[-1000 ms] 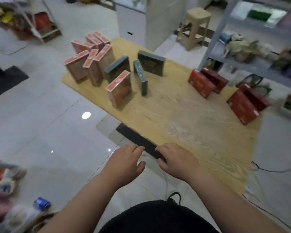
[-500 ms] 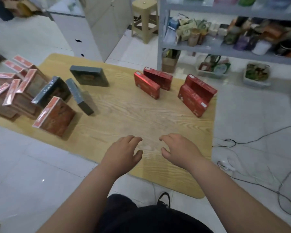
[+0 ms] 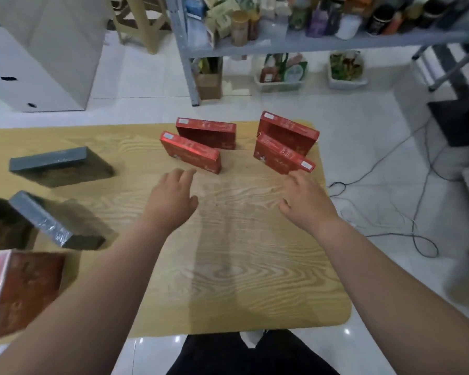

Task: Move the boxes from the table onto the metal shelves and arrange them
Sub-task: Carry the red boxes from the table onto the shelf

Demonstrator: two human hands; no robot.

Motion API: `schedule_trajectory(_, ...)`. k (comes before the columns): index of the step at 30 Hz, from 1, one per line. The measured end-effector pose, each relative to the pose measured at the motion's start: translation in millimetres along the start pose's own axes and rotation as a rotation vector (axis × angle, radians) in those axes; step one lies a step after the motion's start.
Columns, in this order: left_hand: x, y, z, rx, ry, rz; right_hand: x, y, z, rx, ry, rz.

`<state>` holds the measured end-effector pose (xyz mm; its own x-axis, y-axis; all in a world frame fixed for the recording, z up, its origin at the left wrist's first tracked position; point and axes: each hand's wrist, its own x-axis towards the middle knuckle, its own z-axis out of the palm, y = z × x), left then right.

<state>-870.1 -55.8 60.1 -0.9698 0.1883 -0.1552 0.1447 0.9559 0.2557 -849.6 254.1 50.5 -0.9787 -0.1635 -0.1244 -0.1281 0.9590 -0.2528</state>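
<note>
Several red boxes stand on edge at the far side of the wooden table (image 3: 241,266): a near-left red box (image 3: 191,152), one behind it (image 3: 206,132), a near-right red box (image 3: 283,155) and one behind that (image 3: 287,131). My left hand (image 3: 173,197) reaches out with fingers extended, just short of the near-left red box and empty. My right hand (image 3: 303,200) is stretched toward the near-right red box, its fingertips at the box's near corner, holding nothing. Grey boxes (image 3: 57,165) (image 3: 54,221) and an orange-brown box (image 3: 19,290) stand at the left.
The metal shelf (image 3: 282,43) beyond the table is crowded with bottles and packets; bins (image 3: 279,83) sit on the floor under it. A white cabinet (image 3: 38,50) and a beige stool (image 3: 136,20) stand at the back left. Cables (image 3: 390,220) lie on the floor at the right.
The view has swung right, from the left box group to the red boxes. Both hands have moved forward and spread apart, from the table's near edge toward the two near red boxes.
</note>
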Motion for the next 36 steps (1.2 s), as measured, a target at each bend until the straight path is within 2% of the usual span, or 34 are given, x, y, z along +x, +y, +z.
schedule_trajectory(3, 52, -25, -4, 0.127, 0.032, 0.077, 29, 12, 2, -0.071, 0.030, 0.130)
schedule_trajectory(6, 92, -45, -4, 0.182, 0.011, 0.061, 54, 26, 4, -0.103, -0.002, 0.227)
schedule_trajectory(11, 129, -63, 0, 0.277, -0.051, 0.034, 70, 40, 7, 0.025, -0.118, 0.387)
schedule_trajectory(15, 141, -71, 0, 0.313, 0.011, 0.103, 68, 35, 9, 0.111, -0.077, 0.377)
schedule_trajectory(18, 138, -70, 2, 0.226, -0.084, 0.138, 60, 32, 16, 0.142, -0.076, 0.338)
schedule_trajectory(22, 111, -69, 16, 0.178, -0.149, 0.229, 38, 24, 26, 0.173, -0.139, 0.284)
schedule_trajectory(26, 53, -60, 34, 0.122, -0.031, 0.344, 0, 22, 37, 0.209, -0.160, 0.192)
schedule_trajectory(31, -18, -45, 61, 0.019, -0.110, 0.224, -53, 37, 45, 0.318, -0.166, 0.101)
schedule_trajectory(36, -89, -10, 82, -0.055, -0.118, 0.060, -89, 58, 40, 0.544, -0.208, 0.196)
